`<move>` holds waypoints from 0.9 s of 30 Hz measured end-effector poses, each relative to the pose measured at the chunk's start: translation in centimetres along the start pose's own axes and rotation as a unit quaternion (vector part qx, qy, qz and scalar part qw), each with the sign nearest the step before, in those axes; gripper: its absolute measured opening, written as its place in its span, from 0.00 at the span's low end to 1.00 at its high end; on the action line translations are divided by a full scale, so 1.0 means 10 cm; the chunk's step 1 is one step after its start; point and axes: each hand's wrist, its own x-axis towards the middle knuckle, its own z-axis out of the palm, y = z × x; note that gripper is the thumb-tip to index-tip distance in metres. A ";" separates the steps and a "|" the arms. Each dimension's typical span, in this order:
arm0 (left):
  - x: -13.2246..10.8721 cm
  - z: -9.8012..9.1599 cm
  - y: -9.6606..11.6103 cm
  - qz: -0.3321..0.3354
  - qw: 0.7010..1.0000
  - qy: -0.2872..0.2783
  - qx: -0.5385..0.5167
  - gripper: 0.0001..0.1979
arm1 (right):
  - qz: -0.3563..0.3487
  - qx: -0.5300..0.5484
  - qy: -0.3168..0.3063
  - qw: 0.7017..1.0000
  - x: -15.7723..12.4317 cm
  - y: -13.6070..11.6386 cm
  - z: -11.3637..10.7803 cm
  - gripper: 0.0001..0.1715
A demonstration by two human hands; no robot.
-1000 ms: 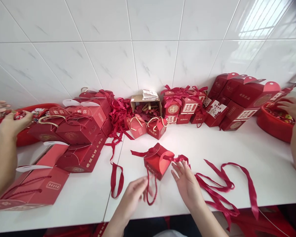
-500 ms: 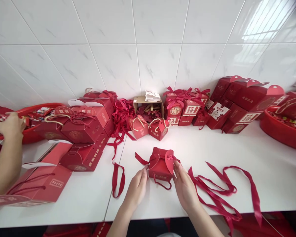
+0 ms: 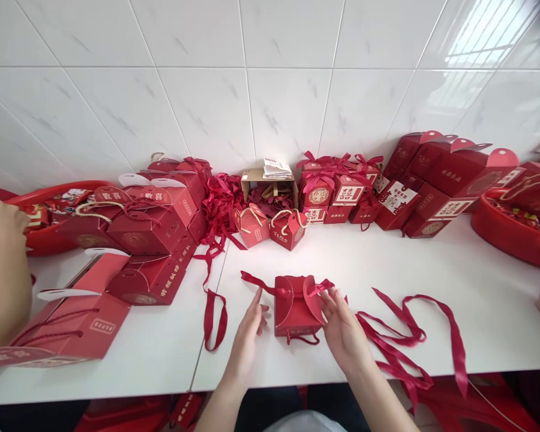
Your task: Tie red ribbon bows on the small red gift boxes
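In the head view a small red gift box point(image 3: 298, 318) with curved top flaps sits on the white table in front of me. A dark red ribbon point(image 3: 258, 281) is threaded through its top, with one end sticking out on each side. A cord loop hangs at its front. My left hand point(image 3: 246, 336) is beside the box with fingers apart, a gap between it and the box wall. At the right side my right hand point(image 3: 345, 330) is open, fingertips close to the box and the ribbon end; whether they touch is unclear.
Loose ribbons point(image 3: 400, 336) trail over the table's right edge. Stacked red boxes point(image 3: 148, 222) stand left; ribbon-tied boxes point(image 3: 337, 186) line the wall. Red basins point(image 3: 513, 237) of sweets are at both ends. A co-worker's arm point(image 3: 4, 270) reaches in at left.
The box has turned to face me more squarely and shifted slightly right. My left hand has moved away from its side. The co-worker's hand at left has moved further left.
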 end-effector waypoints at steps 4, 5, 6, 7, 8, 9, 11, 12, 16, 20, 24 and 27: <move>0.16 -0.02 0.21 -0.108 0.951 -0.055 -0.283 0.12 | 0.004 0.079 -0.001 0.997 0.05 -0.08 -0.02 0.12; 0.18 -0.02 0.25 -0.113 0.937 -0.047 -0.326 0.12 | 0.006 0.097 0.002 0.995 0.05 -0.09 -0.03 0.11; 0.20 -0.01 0.27 -0.109 0.928 -0.033 -0.354 0.12 | 0.008 0.112 0.009 0.994 0.06 -0.10 -0.04 0.10; 0.21 -0.01 0.29 -0.101 0.924 -0.017 -0.369 0.13 | 0.008 0.125 0.016 0.992 0.06 -0.11 -0.04 0.10; 0.21 0.00 0.30 -0.091 0.922 -0.004 -0.376 0.14 | 0.006 0.134 0.022 0.991 0.06 -0.13 -0.04 0.10; 0.21 0.00 0.30 -0.080 0.923 0.008 -0.376 0.15 | 0.003 0.141 0.028 0.990 0.07 -0.14 -0.05 0.10; 0.20 0.01 0.31 -0.055 0.928 0.032 -0.368 0.14 | -0.011 0.146 0.037 0.989 0.06 -0.16 -0.05 0.12; 0.19 0.00 0.32 -0.037 0.930 0.046 -0.362 0.13 | -0.020 0.146 0.040 0.988 0.06 -0.18 -0.04 0.13; 0.18 -0.02 0.39 0.039 0.934 0.097 -0.342 0.06 | -0.067 0.137 0.047 0.987 0.05 -0.27 -0.02 0.11; 0.17 -0.04 0.48 0.148 0.939 0.154 -0.270 0.05 | -0.160 0.095 0.054 0.981 0.03 -0.40 0.02 0.10; 0.13 0.00 0.64 0.270 0.934 0.141 -0.187 0.06 | -0.293 -0.022 0.042 0.955 0.00 -0.56 0.10 0.09; 0.11 0.08 0.82 0.323 0.932 0.077 -0.143 0.05 | -0.348 -0.100 0.036 0.931 -0.04 -0.70 0.20 0.07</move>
